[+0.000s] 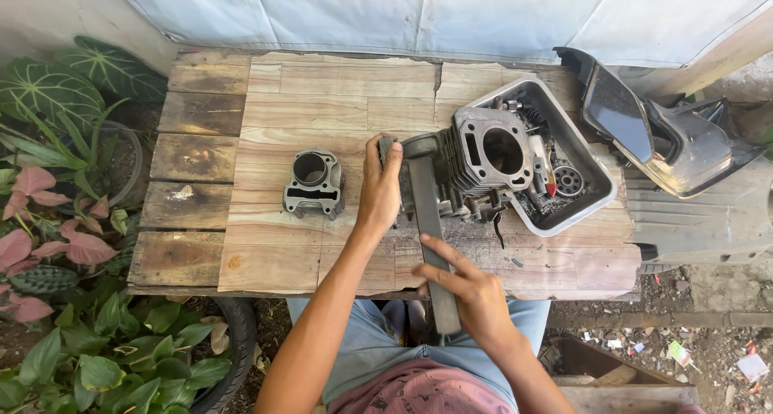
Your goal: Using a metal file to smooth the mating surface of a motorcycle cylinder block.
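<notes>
A: From the head camera, what is happening?

B: The left hand (378, 190) is closing around the top of a long grey metal wrench bar (428, 229), and the right hand (475, 295) is wrapping its lower handle, fingers curled. The bar's head is sitting beside the finned grey engine cylinder (487, 158), which is leaning over the grey plastic tray (600, 190).

A: Risks?

B: Judging by this, the bar could be slipping off and tipping the cylinder, scattering the tray's parts off the wooden plank table (322, 100).
</notes>
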